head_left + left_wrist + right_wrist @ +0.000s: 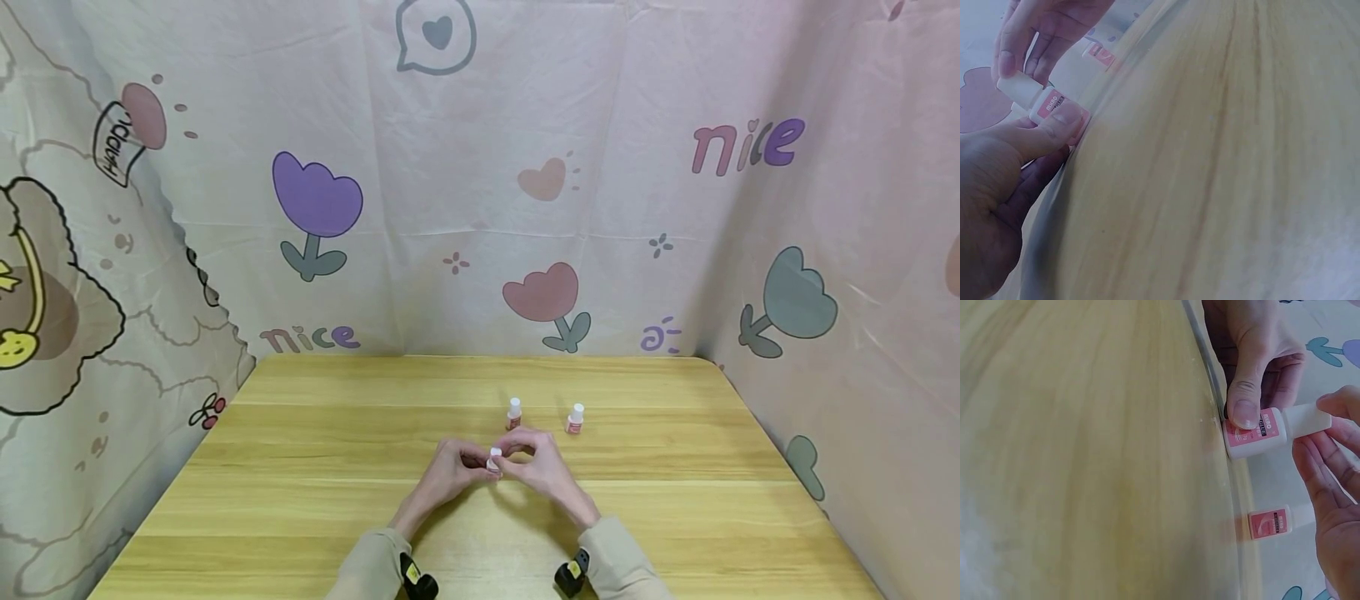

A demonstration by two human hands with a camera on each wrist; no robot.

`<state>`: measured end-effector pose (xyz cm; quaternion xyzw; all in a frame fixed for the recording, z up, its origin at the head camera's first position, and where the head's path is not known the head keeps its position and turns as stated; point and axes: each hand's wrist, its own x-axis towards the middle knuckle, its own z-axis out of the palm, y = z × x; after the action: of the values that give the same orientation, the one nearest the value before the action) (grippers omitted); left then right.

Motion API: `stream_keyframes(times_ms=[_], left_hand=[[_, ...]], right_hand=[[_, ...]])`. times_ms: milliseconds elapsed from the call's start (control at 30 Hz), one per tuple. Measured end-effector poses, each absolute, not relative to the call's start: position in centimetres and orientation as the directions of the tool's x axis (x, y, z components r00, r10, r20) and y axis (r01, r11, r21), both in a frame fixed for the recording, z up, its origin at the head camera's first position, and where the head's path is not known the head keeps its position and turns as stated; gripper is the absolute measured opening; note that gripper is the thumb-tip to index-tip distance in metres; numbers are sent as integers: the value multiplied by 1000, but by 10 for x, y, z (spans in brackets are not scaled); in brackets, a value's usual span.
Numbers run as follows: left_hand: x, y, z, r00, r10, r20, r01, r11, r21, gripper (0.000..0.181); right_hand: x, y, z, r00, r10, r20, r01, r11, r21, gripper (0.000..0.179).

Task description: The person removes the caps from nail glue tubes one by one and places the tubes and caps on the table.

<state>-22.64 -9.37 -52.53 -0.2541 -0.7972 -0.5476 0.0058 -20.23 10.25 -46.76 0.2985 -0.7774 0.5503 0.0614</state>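
Pale sleeves [371,565] reach over the table [300,467]; the left hand [450,471] grips a small bottle [1272,433] upright, while the right hand [542,462] pinches its cap [1307,420]. That cap sits in place; two capped bottles [513,414] [575,419] stand beyond, untouched. How much is finished, I can't tell.

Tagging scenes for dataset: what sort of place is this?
Likely an improvised recording booth: printed fabric hangs behind and beside a wood-grain table, and the person wears black devices at both wrists.
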Motion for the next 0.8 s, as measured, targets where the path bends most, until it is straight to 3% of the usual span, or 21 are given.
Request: stream_keyframes(times_ms=[300, 800], left_hand=[[-227, -94, -526, -865, 405, 296, 420, 262, 869, 12], [-225, -93, -525, -881, 383, 278, 399, 285, 872, 12]], right_hand=[[-202, 101, -468, -859, -329, 393, -485, 275, -830, 13], [-201, 102, -466, -829, -365, 423, -524, 242, -817, 10]])
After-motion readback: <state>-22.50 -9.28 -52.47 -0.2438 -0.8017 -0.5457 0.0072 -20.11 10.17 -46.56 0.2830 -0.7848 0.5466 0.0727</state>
